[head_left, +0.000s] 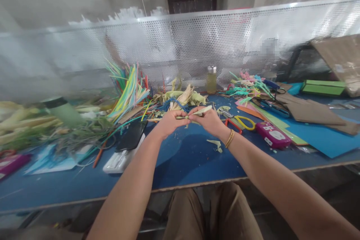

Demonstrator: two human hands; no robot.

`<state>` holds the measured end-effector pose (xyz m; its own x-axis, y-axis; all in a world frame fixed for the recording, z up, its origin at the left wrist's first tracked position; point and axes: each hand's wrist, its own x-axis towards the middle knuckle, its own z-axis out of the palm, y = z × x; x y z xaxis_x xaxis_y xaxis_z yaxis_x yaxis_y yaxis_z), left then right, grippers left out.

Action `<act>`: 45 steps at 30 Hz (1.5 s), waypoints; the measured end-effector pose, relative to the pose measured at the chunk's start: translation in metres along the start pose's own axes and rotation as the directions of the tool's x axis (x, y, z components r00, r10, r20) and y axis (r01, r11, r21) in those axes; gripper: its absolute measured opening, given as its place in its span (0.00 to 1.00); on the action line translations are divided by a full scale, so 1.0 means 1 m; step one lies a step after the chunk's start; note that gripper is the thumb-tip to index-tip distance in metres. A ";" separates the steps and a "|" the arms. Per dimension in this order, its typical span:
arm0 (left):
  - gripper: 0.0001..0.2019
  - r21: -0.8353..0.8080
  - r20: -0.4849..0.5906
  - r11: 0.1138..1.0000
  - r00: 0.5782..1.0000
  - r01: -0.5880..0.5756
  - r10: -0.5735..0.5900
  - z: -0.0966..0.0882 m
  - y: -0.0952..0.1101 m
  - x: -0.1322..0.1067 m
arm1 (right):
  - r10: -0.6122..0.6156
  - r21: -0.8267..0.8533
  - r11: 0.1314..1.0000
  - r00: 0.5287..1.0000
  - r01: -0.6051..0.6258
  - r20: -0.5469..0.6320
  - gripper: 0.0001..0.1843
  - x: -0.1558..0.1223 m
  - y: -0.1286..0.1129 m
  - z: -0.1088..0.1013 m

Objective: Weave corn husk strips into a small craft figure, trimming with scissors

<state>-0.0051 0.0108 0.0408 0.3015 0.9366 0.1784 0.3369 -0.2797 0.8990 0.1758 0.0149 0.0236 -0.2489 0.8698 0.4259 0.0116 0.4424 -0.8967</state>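
Pinched between left hand (172, 123) and right hand (209, 120): one pale husk strip (203, 111)

From where I sit, watching through the head camera, I begin at the far left. A purple box (13, 165) lies blurred there, well apart from the hands. Next, a green tumbler (67, 115) stands among stringy plant strands (90, 135); I cannot tell what its base rests on. A black phone (131, 135) lies partly over a white box (117, 162), which probably lifts it off the scraps. Behind, bright strips (129, 92) fan upward, perhaps propped by something hidden.

At the middle, I have both hands closed on the husk strip, above the bare blue table (182, 167). Thumbs and fingers nip it from either side with the fingertips close together; I judge that so short a grip stops thin husk slipping or splitting. Its free end pokes out past the right fingers. Just behind sits a husk bundle (187, 95) with blue string (172, 102) against it, placed within easy reach.

Rightward, a husk scrap (216, 144) lies near the right wrist. Yellow-handled scissors (245, 123) rest beyond, handles turned outward, seemingly handy for that hand. A second purple box (272, 135) comes next, then blue paper (320, 137), with brown cardboard (313, 111) overlapping it, maybe weighing it flat.
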 end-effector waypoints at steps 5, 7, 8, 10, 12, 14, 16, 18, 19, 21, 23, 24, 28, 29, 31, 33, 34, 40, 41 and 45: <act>0.14 -0.087 -0.091 0.995 0.995 -0.040 0.032 0.005 -0.004 0.004 | 0.087 0.108 0.991 0.993 -0.078 -0.083 0.13 0.002 0.005 0.003; 0.18 -0.176 -0.157 0.980 0.985 -0.096 0.069 0.009 -0.006 0.007 | 0.155 0.301 0.947 0.978 -0.108 -0.136 0.16 0.005 0.009 0.004; 0.20 -0.226 -0.179 0.966 0.980 -0.123 0.083 0.012 -0.007 0.008 | 0.193 0.393 0.912 0.968 -0.119 -0.157 0.18 0.006 0.010 0.004; 0.24 -0.324 -0.213 0.933 0.973 -0.159 0.091 0.018 -0.009 0.010 | 0.261 0.521 0.843 0.949 -0.134 -0.179 0.20 0.008 0.011 0.004; 0.24 -0.395 -0.236 0.904 0.969 -0.165 0.073 0.024 -0.011 0.012 | 0.287 0.566 0.813 0.941 -0.139 -0.181 0.21 0.008 0.011 0.005; 0.23 -0.441 -0.204 0.887 0.978 -0.137 0.049 0.030 -0.012 0.012 | 0.271 0.562 0.818 0.944 -0.122 -0.189 0.20 0.007 0.010 0.008; 0.20 -0.465 -0.193 0.873 0.979 -0.147 0.062 0.034 -0.013 0.013 | 0.233 0.543 0.836 0.949 -0.083 -0.212 0.20 0.006 0.011 0.011; 0.17 -0.454 -0.216 0.874 0.973 -0.174 0.082 0.037 -0.013 0.013 | 0.198 0.526 0.849 0.951 -0.045 -0.238 0.19 0.005 0.012 0.014; 0.16 -0.436 -0.237 0.880 0.967 -0.189 0.090 0.037 -0.013 0.013 | 0.183 0.515 0.856 0.951 -0.030 -0.248 0.19 0.005 0.013 0.015; 0.16 -0.387 -0.276 0.898 0.955 -0.210 0.104 0.037 -0.013 0.013 | 0.159 0.480 0.877 0.951 -0.013 -0.264 0.17 0.004 0.014 0.016; 0.16 -0.338 -0.298 0.913 0.946 -0.228 0.126 0.037 -0.013 0.013 | 0.141 0.448 0.894 0.952 -0.005 -0.270 0.16 0.004 0.015 0.017; 0.16 -0.315 -0.306 0.918 0.942 -0.239 0.139 0.036 -0.013 0.013 | 0.137 0.440 0.898 0.954 -0.006 -0.268 0.16 0.004 0.015 0.017; 0.13 -0.281 -0.325 0.927 0.933 -0.249 0.152 0.034 -0.010 0.011 | 0.179 0.492 0.870 0.958 -0.048 -0.223 0.15 0.002 0.010 0.016; 0.13 -0.298 -0.321 0.925 0.937 -0.236 0.136 0.033 -0.009 0.010 | 0.208 0.523 0.849 0.958 -0.075 -0.200 0.14 0.002 0.008 0.015; 0.13 -0.374 -0.304 0.906 0.949 -0.197 0.081 0.031 -0.008 0.009 | 0.272 0.597 0.789 0.953 -0.142 -0.133 0.13 0.001 0.003 0.015; 0.14 -0.493 -0.295 0.854 0.956 -0.165 0.015 0.029 -0.006 0.009 | 0.331 0.663 0.718 0.942 -0.213 -0.055 0.12 0.000 0.000 0.014; 0.15 -0.558 -0.288 0.815 0.958 -0.154 -0.017 0.028 -0.006 0.010 | 0.350 0.688 0.687 0.936 -0.235 -0.030 0.11 0.000 0.000 0.013; 0.17 -0.847 -0.139 0.531 0.974 -0.025 -0.176 0.022 -0.003 0.011 | 0.410 0.763 0.619 0.906 -0.188 -0.109 0.10 0.001 0.002 0.010; 0.17 -0.869 -0.107 0.495 0.976 -0.001 -0.187 0.021 -0.003 0.011 | 0.416 0.765 0.617 0.902 -0.185 -0.117 0.10 0.001 0.002 0.009; 0.16 -0.869 -0.007 0.487 0.982 0.088 -0.190 0.019 -0.004 0.010 | 0.380 0.742 0.650 0.916 -0.165 -0.129 0.13 0.002 0.001 0.006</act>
<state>0.0133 0.0172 0.0309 0.2262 0.9741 0.0071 -0.5844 0.1299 0.8010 0.1694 0.0155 0.0224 -0.0987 0.9930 0.0648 -0.6698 -0.0181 -0.7423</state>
